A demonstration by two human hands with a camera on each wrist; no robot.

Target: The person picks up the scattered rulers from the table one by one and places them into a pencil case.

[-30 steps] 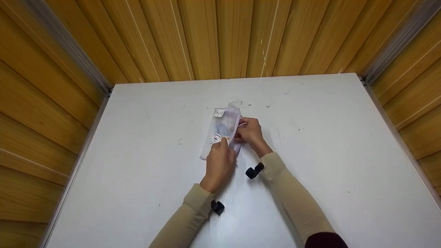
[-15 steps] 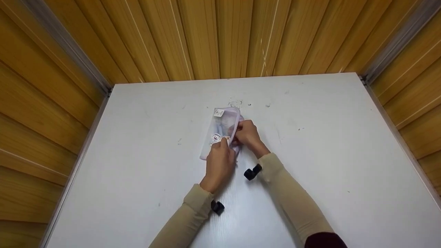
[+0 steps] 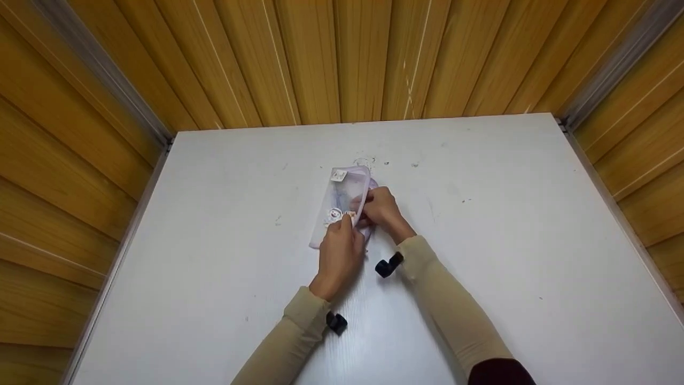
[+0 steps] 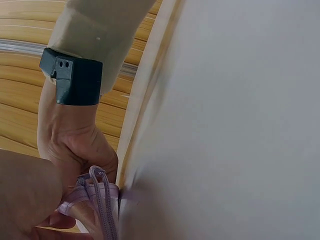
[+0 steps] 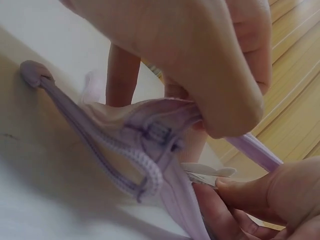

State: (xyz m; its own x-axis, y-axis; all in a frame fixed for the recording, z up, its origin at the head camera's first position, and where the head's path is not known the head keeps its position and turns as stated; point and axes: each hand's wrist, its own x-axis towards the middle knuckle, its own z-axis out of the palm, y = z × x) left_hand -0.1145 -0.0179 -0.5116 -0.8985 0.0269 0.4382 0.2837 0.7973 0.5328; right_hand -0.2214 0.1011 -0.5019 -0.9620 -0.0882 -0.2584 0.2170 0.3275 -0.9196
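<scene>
In the head view a see-through lilac zip pouch (image 3: 347,187), with a round cartoon patch and a white tag, lies at mid-table. Something bluish shows inside it. My left hand (image 3: 339,256) pinches its near right edge between thumb and fingers, beside a white piece (image 5: 210,172). From the right my right hand (image 3: 383,207) reaches into the opening, and fingertips show through the clear side. In the right wrist view that hand's curled fingers overlap the pouch's zip edge; I cannot tell whether they hold anything inside. A lilac pull loop (image 5: 135,170) hangs from the zip end.
The white table (image 3: 507,224) carries small dark marks and scuffs. Wood-patterned walls (image 3: 358,59) stand behind it and at both sides. Small black mounts sit at both sleeve cuffs.
My right hand has moved slightly left and its fingers have gone farther into the pouch; a thin pale strip seen at its fingertips is out of sight. The left hand has stayed nearly still.
</scene>
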